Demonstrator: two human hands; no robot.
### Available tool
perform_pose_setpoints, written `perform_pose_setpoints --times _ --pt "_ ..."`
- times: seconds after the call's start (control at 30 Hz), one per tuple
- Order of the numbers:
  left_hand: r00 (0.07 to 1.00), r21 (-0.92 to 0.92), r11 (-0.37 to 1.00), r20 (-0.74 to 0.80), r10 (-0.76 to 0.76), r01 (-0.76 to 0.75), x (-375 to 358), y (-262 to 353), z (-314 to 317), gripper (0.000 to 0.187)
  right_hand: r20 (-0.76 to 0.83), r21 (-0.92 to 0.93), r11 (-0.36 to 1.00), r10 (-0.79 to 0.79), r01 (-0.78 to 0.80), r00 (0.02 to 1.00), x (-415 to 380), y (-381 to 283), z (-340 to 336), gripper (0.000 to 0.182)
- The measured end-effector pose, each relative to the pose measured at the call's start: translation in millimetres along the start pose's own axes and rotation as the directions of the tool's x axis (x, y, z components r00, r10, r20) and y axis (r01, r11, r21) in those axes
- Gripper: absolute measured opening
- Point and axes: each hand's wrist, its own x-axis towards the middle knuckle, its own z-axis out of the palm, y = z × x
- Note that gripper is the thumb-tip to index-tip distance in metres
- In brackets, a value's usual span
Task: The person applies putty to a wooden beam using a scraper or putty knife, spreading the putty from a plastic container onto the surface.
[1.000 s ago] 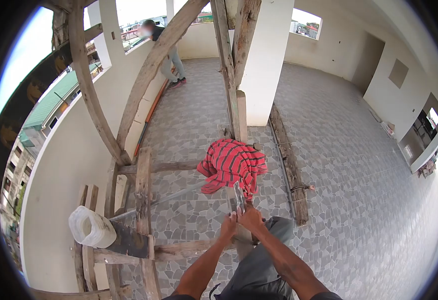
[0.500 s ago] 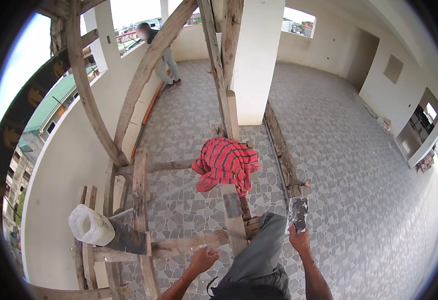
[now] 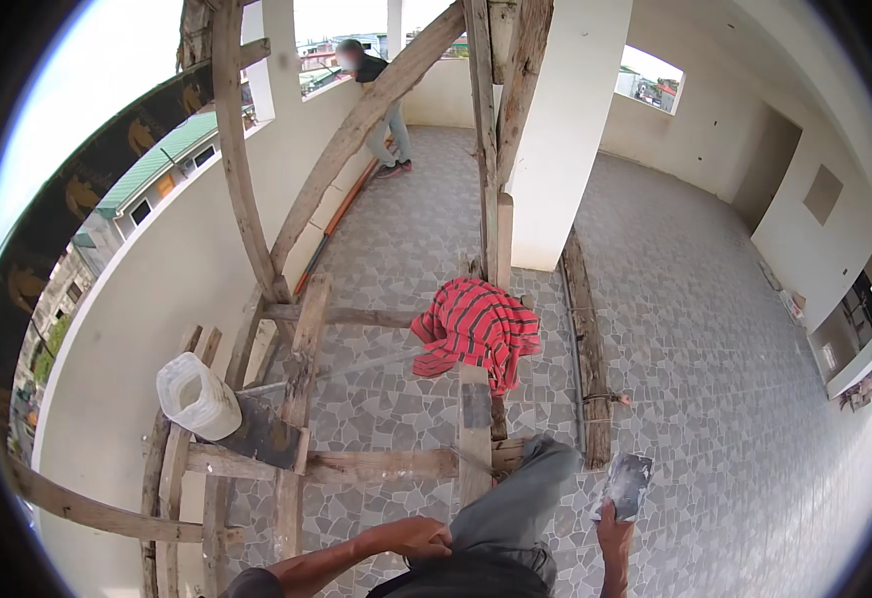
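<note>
Grey smeared with white, the flat tool (image 3: 629,486) is out over the tiled floor (image 3: 715,399), my right hand (image 3: 612,522) closed on its near edge; my left hand (image 3: 416,536) curls in beside my trousers (image 3: 516,503), around what I cannot tell.

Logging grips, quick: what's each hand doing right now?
Left hand: curled closed by the grey trouser leg; whether it holds anything small cannot be told.
Right hand: closed, holding a flat white-smeared plate.
</note>
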Motion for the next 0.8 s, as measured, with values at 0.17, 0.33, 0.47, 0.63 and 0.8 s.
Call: perform_pose_setpoints --times 0.17,0.33,0.47,0.63,0.8 --pt "0.981 0.000 0.981 -0.043 0.191 -0.192 -20 41 -19 0.035 0.001 -0.021 1.000 -0.013 0.013 1.000 -5 25 2 0.033" --pt "0.591 -0.463 0.577 0.133 0.795 -0.672 -44 155 -60 0.023 0.050 0.005 1.000 -0.008 0.007 0.999 -7 4 2 0.036" --pt "0.041 -0.683 0.204 0.247 0.968 -0.702 -45 200 -69 0.026 0.050 -0.034 0.999 -0.015 0.017 0.999 -4 -29 2 0.031" --pt "-0.169 -0.626 0.039 0.270 0.948 -0.779 -36 207 -68 0.026 0.041 -0.099 0.994 -0.033 0.037 0.999 2 -44 3 0.029" --pt "-0.071 -0.473 0.119 0.364 0.929 -0.873 -41 201 -84 0.029 0.013 -0.187 0.982 0.024 -0.021 1.000 -2 -57 10 0.030"
